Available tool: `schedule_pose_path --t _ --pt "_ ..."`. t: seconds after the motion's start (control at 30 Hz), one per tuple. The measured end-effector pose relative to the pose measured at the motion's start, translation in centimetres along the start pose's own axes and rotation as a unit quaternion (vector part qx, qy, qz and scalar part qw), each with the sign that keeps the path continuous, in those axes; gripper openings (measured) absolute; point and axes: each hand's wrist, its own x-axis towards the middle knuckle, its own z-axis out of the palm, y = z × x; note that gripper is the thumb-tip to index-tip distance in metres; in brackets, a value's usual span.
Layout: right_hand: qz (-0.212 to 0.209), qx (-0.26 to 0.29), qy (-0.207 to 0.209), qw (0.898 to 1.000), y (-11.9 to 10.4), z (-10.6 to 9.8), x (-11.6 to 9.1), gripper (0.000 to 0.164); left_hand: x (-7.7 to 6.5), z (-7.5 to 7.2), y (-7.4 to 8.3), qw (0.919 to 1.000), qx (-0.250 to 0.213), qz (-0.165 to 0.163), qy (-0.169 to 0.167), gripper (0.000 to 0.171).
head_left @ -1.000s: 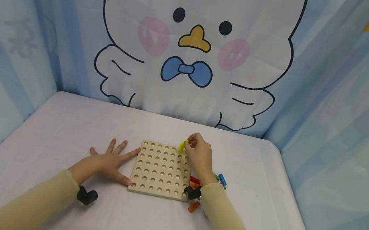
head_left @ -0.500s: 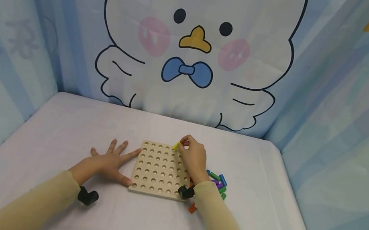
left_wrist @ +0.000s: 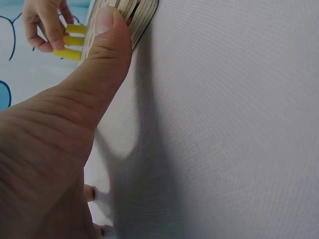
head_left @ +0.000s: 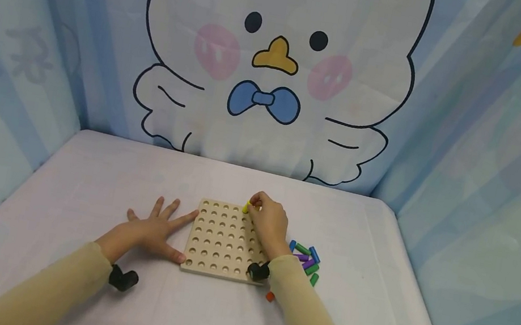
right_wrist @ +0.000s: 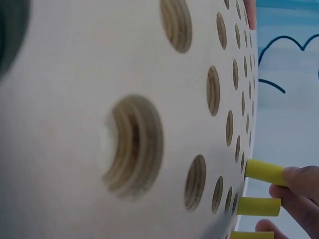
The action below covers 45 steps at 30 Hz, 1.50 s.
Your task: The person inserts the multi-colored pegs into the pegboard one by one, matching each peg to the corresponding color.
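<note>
The yellow peg (head_left: 246, 208) has shifted leftward along the far row of the wooden pegboard (head_left: 212, 248) since a second ago, and its end meets the board at the fifth hole from the left, pinched by the right hand (head_left: 270, 225). Two upright yellow pegs (right_wrist: 259, 206) stand just beside it. The left hand (head_left: 153, 232), fingers spread, touches the board's left edge. Loose coloured pegs (head_left: 308, 264) lie to the right.

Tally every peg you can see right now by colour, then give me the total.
Yellow pegs: 3
Green pegs: 3
Blue pegs: 2
Purple pegs: 2
Orange peg: 1
Total: 11 in view; the right sleeve may hide more.
</note>
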Motion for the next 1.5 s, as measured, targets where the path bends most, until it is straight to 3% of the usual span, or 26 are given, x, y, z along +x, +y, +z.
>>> schedule_pose_path --t 0.97,1.5 --pt "-0.019 -0.017 -0.009 1.0 0.22 -0.27 0.02 0.006 -0.58 -0.4 0.23 1.0 -0.001 0.003 0.002 0.122" --pt "-0.014 -0.03 -0.03 0.999 -0.37 -0.83 -0.47 0.013 0.03 0.05 -0.07 1.0 -0.004 -0.001 -0.001 0.124"
